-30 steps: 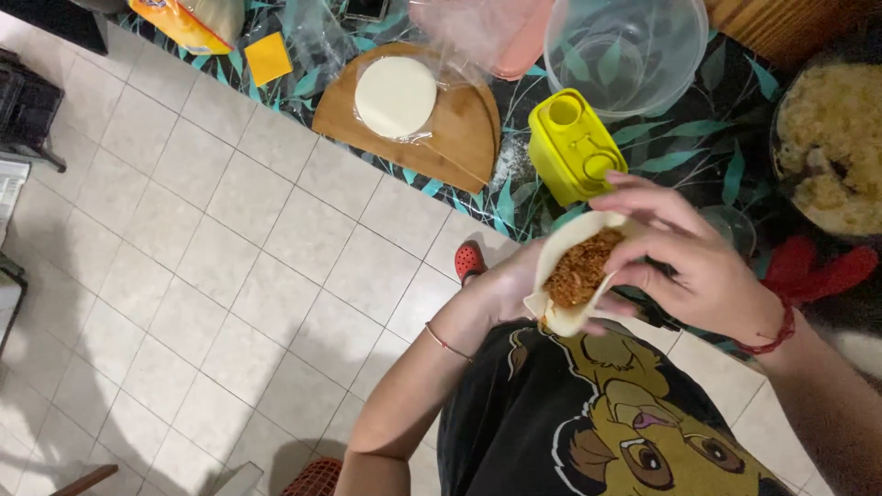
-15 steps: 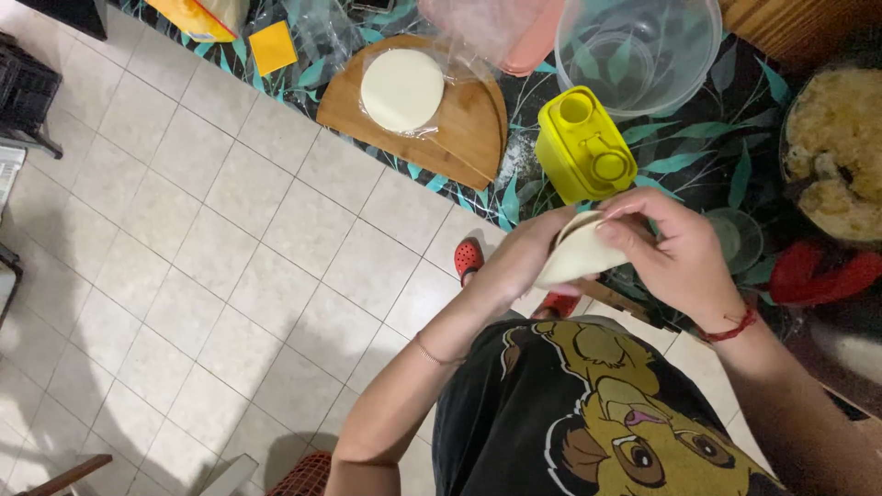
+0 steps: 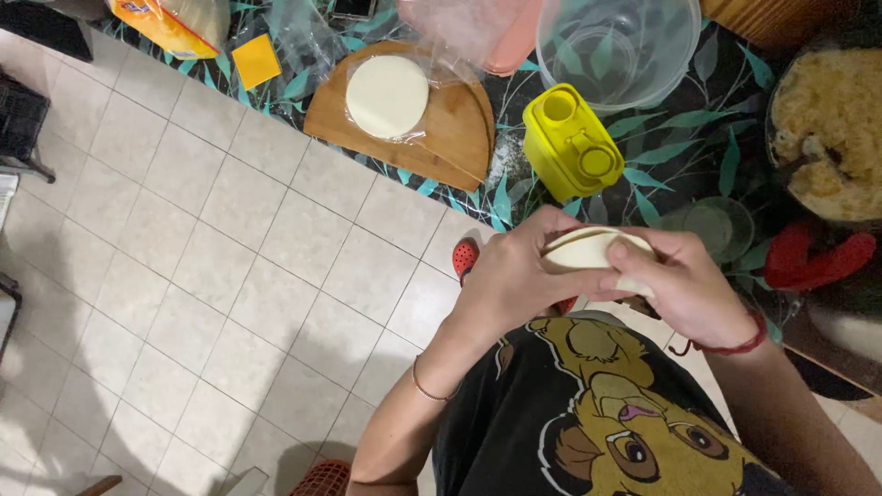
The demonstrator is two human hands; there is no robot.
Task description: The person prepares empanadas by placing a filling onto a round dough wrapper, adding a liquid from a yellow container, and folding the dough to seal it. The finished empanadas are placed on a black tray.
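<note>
Leaf-pattern tablecloth (image 3: 680, 161) lying behind; left hand (image 3: 514, 276) and right hand (image 3: 684, 285) pinching folded dough disc (image 3: 588, 250), yellow container (image 3: 571, 142) standing just beyond.

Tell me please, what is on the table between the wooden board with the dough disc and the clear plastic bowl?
In the head view, between the wooden board and the clear bowl lies a pink plastic piece with clear wrap.

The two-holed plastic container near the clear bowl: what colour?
Bright yellow container, seen clearly in the head view.
</note>
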